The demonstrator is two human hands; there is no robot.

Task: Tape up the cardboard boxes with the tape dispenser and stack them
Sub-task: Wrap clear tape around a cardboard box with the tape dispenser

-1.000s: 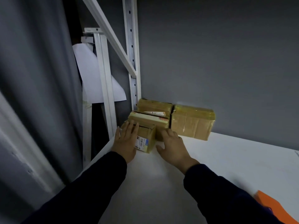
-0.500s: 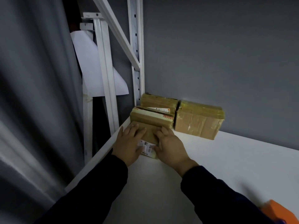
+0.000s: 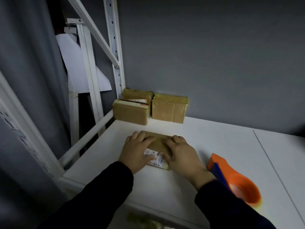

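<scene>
The small cardboard box (image 3: 157, 141) lies flat on the white shelf board (image 3: 214, 138), and both hands are on top of it. The left hand (image 3: 137, 152) covers its left part and the right hand (image 3: 183, 154) its right part. The fingers lie fairly flat and close together across the lid, with the thumbs near the white label (image 3: 152, 158) at the box's near edge. The blur hides whether any fingertip hooks over the far edge.

The orange tape dispenser (image 3: 237, 182) lies just to the right of this box and nearer the person, untouched. Three taped boxes (image 3: 168, 108) sit beyond the box against the grey wall, well apart from it.

The step in hand looks like settling this box and closing its flaps for taping. To do it well, the box should sit square to the person with its seam clear of the palms. The left hand alone should hold the flaps down near one end. That frees the right hand to reach the dispenser beside the box. The tape should start over the box's far side and run along the seam under even pressure, so the flaps cannot spring up.
</scene>
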